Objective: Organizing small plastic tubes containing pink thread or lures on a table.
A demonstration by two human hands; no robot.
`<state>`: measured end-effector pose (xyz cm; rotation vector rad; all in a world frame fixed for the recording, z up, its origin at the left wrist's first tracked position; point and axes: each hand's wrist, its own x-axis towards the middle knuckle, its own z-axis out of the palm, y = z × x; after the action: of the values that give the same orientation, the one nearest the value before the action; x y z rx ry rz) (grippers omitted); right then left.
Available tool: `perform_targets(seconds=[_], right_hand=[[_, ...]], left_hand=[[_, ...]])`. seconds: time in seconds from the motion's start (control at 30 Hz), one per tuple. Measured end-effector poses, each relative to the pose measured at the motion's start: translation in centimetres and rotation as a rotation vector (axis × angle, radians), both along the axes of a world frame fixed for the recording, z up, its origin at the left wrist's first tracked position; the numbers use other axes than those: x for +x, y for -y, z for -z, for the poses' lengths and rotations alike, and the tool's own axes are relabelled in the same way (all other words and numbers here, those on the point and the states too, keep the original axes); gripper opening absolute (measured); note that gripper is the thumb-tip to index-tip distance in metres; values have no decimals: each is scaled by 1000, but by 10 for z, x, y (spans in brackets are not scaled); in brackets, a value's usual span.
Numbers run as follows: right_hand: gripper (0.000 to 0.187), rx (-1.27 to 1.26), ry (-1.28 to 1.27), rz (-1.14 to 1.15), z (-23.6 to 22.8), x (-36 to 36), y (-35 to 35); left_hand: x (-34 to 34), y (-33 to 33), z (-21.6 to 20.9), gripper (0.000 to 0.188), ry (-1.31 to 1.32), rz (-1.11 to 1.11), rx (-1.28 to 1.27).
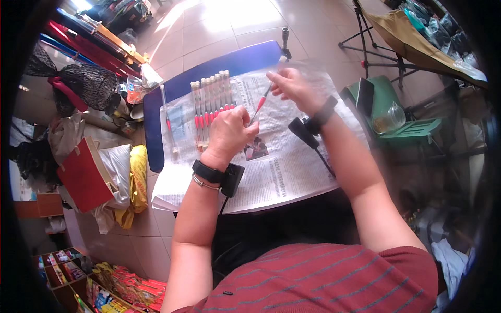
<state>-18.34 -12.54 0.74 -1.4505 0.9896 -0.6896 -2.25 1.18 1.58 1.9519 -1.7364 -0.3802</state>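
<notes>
Pen (261, 102) | both hands' grip clamped on it: left hand (229, 130), right hand (295, 83) | above newspaper (282, 172)

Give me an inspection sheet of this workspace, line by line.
Surface: blue table covered with newspaper.
Job's things: thin red-and-clear pen held between both hands; row of similar pens on the paper.
Clutter: one more pen lying apart at left.
Grippers: left hand and right hand both gripping the pen.
Cables: thin black lead under right wrist.
Surroundings: green stool, red bag, tiled floor.
</notes>
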Motion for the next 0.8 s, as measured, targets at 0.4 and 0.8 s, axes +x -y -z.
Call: perform_targets(seconds=[0.4,0.8], right_hand=[[35,66,95,-85,-5,3,-6],[36,67,115,-100,-8,3,-7]], left_hand=[[4,4,7,26,-283,100,-74],[7,3,7,24,-335,90,-83]])
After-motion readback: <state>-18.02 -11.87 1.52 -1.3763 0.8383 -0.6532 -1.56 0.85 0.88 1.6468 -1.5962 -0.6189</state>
